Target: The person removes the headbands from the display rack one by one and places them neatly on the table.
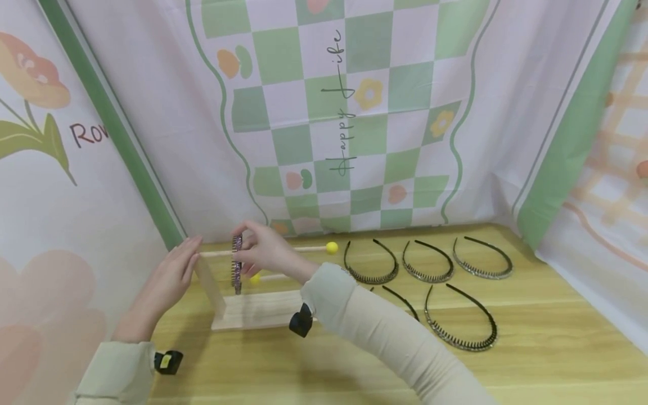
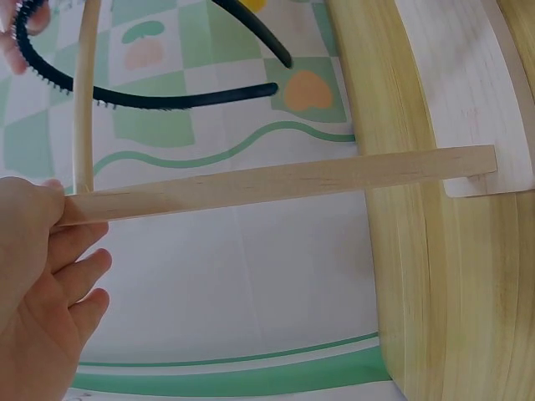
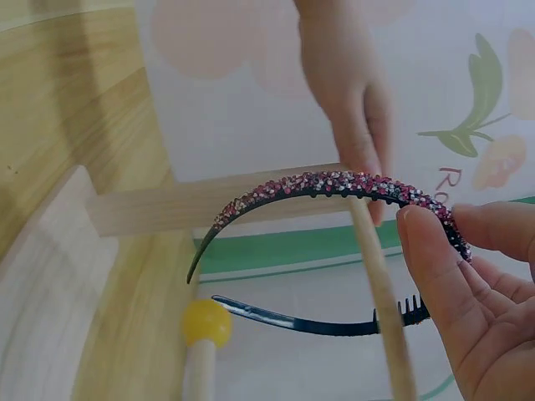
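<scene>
A glittery pink-and-silver headband (image 3: 326, 182) with black comb teeth is pinched between the thumb and fingers of my right hand (image 1: 268, 250). It stands upright around the upper wooden rod (image 1: 212, 254) of a wooden stand, its two ends pointing down toward the stand's base (image 1: 263, 309). My left hand (image 1: 169, 275) grips the top end of the stand's post (image 2: 251, 182), where the rod joins it. In the left wrist view the thumb lies over the post and the fingers are beneath. The right forearm hides part of the stand.
Several dark toothed headbands (image 1: 372, 279) lie in two rows on the wooden table (image 1: 536, 337) at right, one partly behind the right sleeve. Yellow balls (image 1: 331, 248) cap the rod ends. A patterned cloth (image 1: 344, 129) hangs behind the table.
</scene>
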Motion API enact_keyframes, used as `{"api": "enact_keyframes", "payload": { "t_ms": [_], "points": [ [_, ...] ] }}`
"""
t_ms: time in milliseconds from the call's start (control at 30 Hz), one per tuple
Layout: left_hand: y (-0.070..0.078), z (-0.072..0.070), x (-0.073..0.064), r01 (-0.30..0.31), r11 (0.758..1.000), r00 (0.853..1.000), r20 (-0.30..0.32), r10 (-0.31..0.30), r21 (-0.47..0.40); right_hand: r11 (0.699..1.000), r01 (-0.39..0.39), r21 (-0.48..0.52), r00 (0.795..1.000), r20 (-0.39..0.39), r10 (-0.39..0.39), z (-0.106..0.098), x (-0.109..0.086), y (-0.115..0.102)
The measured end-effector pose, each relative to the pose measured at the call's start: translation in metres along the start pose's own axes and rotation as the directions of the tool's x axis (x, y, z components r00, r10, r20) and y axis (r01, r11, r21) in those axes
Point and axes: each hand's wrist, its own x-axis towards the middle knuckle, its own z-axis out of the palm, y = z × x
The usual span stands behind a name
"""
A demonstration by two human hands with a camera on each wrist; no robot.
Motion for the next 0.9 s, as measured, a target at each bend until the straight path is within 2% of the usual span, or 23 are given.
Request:
{"api": "enact_keyframes", "payload": {
  "t_ms": [133,367,900],
  "points": [
    [0.000,0.000,0.000,-0.026,1.000,0.999,-0.020,0.026,0.001,1.000,0.015,0.025,1.000,0.008,-0.015,-0.008,-0.006,-0.007],
    [0.000,-0.001,0.000,-0.008,1.000,1.000,0.006,0.008,0.012,0.996,0.031,0.086,0.999,0.026,-0.034,-0.024,-0.016,-0.017],
    [-0.001,0.000,0.000,-0.024,0.998,1.000,-0.001,0.024,0.051,0.994,0.057,0.097,0.998,-0.016,-0.056,-0.063,-0.040,-0.022]
  ]
}}
